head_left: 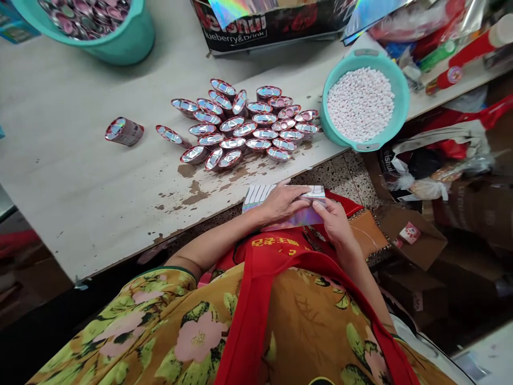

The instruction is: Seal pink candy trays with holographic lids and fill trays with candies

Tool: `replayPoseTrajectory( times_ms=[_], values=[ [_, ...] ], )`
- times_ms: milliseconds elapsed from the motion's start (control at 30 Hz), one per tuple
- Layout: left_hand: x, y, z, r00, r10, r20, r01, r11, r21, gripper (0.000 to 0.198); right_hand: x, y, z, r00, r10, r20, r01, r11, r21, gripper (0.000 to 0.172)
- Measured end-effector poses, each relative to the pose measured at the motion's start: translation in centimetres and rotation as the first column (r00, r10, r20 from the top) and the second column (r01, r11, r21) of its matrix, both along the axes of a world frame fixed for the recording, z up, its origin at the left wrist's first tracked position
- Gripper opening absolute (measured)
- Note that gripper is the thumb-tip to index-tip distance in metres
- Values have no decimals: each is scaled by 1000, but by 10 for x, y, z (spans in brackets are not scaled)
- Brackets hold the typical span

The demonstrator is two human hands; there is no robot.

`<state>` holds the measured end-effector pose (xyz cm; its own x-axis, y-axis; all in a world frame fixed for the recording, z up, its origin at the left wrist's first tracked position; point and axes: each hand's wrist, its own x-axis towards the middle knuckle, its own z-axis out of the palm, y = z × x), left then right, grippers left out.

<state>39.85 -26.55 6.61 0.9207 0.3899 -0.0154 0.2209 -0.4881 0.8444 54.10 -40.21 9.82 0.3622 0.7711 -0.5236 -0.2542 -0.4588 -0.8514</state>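
A shiny silver, rainbow-tinted sheet [296, 218] lies over my lap, just in front of the table edge. White slanted bands show at its left end. My left hand [280, 203] lies across the top of the sheet, with its fingers pointing right and slightly bent on it. At the right end, my right hand [336, 216] grips the sheet, thumb on top and the other fingers mostly hidden beneath. The two hands are close together. On the table beyond them stands a cluster of small cups with shiny silver tops and red rims [244, 129].
One separate cup [124, 131] lies tilted at the left. A teal basin [334, 128] holds small white pieces; another teal tub [136, 40] holds pink and silver ones. A black printed carton [276, 29] stands behind. Brown boxes [417, 235] and bags are at the right.
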Motion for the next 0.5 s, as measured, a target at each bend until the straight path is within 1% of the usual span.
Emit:
replayPoseTrajectory(
  times_ms=[133,167,200,233,267,300,333,367,400,433,500],
  values=[
    [2,-1,0,1000,9,-21,-9,1000,1,32,0,-4,-4,985,7,174,-12,999,30,41],
    [3,-1,1,999,18,-40,-18,1000,6,31,-1,-4,-5,968,-12,252,5,1000,28,39],
    [5,-1,1,998,26,-64,-26,1000,10,29,-2,-3,-4,933,-40,357,33,999,26,38],
    [6,-1,2,996,32,-89,-30,999,19,29,-2,-3,-3,874,-64,481,58,998,28,38],
    [8,-1,2,993,33,-112,-30,999,33,28,-2,-1,-1,794,-69,604,61,998,34,38],
    [9,-1,2,991,28,-132,-21,998,53,28,0,1,0,707,-45,706,29,999,34,36],
    [10,0,2,989,18,-148,-7,997,76,28,3,3,2,629,11,777,-38,999,17,31],
    [10,1,2,987,11,-160,4,996,95,28,6,5,3,568,84,819,-124,992,-16,24],
    [9,3,2,985,12,-172,6,994,105,27,11,8,3,525,153,837,-201,978,-53,16],
    [7,6,1,983,22,-184,-3,995,104,27,16,10,2,496,204,844,-255,963,-83,14],
    [1,15,0,972,62,-225,-47,996,70,25,26,16,-1,467,244,850,-296,949,-110,18]
  ],
)
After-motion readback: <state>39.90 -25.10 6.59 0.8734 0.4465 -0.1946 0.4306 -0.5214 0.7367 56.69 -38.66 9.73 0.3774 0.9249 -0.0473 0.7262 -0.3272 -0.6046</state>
